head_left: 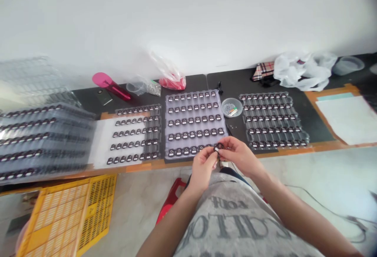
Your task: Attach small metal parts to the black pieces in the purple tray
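Observation:
My left hand (204, 165) and my right hand (238, 154) meet at the table's front edge. Between their fingertips they pinch one small black part with a white label (218, 147); its exact kind is too small to make out. Just beyond lies a pale plastic tray (194, 127) with rows of similar black parts, its front right corner partly hidden by my hands. To the right, a clear tray (272, 125) holds more rows of them. A round clear tub (231, 108) with tiny clear pieces stands between the two trays.
Left are another filled tray (152, 135) and a tall stack of trays (50, 143). Along the wall stand a pink cylinder (110, 86), a bag with red contents (173, 81) and white plastic bags (304, 70). A yellow crate (67, 214) and red stool (170, 198) are below.

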A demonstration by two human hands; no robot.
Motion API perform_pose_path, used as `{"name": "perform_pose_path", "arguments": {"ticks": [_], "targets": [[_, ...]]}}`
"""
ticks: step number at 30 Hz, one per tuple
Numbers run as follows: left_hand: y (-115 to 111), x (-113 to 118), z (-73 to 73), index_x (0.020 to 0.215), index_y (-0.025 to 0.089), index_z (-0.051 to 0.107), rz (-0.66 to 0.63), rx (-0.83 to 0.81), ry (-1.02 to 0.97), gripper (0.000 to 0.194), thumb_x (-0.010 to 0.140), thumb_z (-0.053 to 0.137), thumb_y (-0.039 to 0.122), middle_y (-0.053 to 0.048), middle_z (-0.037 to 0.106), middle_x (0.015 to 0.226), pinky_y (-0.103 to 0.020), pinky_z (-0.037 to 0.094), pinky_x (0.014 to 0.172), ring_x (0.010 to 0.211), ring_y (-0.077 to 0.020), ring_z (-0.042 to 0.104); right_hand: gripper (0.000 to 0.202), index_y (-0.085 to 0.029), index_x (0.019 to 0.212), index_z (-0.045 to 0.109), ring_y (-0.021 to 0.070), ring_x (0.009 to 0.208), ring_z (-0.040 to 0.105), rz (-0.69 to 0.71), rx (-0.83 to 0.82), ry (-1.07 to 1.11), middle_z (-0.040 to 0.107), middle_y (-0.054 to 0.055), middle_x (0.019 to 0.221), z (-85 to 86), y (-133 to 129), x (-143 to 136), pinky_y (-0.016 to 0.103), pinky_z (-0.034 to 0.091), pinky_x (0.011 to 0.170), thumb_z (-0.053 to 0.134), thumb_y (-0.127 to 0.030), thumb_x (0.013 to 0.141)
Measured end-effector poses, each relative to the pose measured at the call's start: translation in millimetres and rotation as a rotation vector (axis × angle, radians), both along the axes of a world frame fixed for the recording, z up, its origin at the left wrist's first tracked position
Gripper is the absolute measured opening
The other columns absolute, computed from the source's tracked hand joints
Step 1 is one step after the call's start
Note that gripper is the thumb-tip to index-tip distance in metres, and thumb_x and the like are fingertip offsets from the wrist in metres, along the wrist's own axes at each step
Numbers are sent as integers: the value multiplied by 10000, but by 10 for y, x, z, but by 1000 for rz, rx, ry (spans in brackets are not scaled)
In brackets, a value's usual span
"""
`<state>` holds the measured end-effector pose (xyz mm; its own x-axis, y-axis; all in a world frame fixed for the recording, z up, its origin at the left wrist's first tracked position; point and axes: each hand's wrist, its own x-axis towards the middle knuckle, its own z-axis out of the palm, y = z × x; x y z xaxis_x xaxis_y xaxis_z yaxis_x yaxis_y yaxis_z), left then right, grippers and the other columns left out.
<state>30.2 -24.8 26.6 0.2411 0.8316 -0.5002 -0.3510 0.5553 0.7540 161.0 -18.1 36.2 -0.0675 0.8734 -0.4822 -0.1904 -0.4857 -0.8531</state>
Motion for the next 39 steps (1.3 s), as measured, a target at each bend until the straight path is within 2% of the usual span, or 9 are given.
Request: {"name": "perform_pose_path", "arguments": {"ticks": [9, 19, 24, 28, 31, 36, 39], "targets": [[-13, 12, -20, 815, 145, 576, 12, 7, 14, 218, 691, 642, 312, 47, 463, 573, -188, 233, 461, 463, -39, 330, 278, -183, 856, 564, 89, 655, 548, -7, -11, 18, 563, -19, 768, -21, -6, 2, 259, 498, 636, 698, -291, 637], [-24, 9, -36, 778, 153, 558, 0, -2, -9, 230, 713, 629, 361, 57, 427, 537, -186, 226, 464, 467, -42, 325, 275, -184, 831, 559, 96, 663, 559, 1, -38, 17, 573, -19, 772, 52, 3, -16, 268, 498, 653, 704, -275, 616], [20, -28, -20, 733, 156, 542, -20, -6, 0, 219, 705, 628, 356, 64, 406, 510, -188, 211, 455, 451, -40, 314, 264, -195, 868, 569, 116, 727, 582, 62, -8, 61, 592, -5, 833, 47, -28, 12, 285, 500, 696, 683, -290, 650], [73, -101, -5, 718, 151, 537, -114, 9, 44, 214, 709, 619, 349, 62, 392, 496, -194, 189, 448, 448, -44, 316, 309, -216, 967, 576, 122, 743, 576, 127, 34, -10, 595, 17, 921, 42, 10, 111, 280, 496, 660, 652, -311, 683], [116, -150, 13, 707, 145, 535, -221, 28, 87, 203, 718, 604, 336, 56, 398, 502, -201, 187, 449, 449, -47, 314, 310, -219, 996, 573, 126, 754, 568, 188, 124, -121, 598, 17, 908, 82, 105, 185, 290, 484, 687, 631, -289, 700], [222, -194, 55, 699, 145, 555, -390, 81, 187, 184, 711, 592, 324, 54, 401, 508, -209, 206, 454, 445, -51, 314, 162, -195, 868, 611, 126, 696, 547, 446, 233, -242, 604, -1, 756, 202, 277, 215, 276, 452, 654, 600, -238, 712], [292, -204, 67, 692, 143, 556, -440, 79, 195, 163, 699, 595, 301, 53, 401, 509, -204, 220, 458, 445, -49, 319, 134, -188, 833, 620, 119, 651, 536, 511, 229, -234, 600, -7, 700, 239, 333, 200, 263, 434, 614, 594, -232, 710]]}}
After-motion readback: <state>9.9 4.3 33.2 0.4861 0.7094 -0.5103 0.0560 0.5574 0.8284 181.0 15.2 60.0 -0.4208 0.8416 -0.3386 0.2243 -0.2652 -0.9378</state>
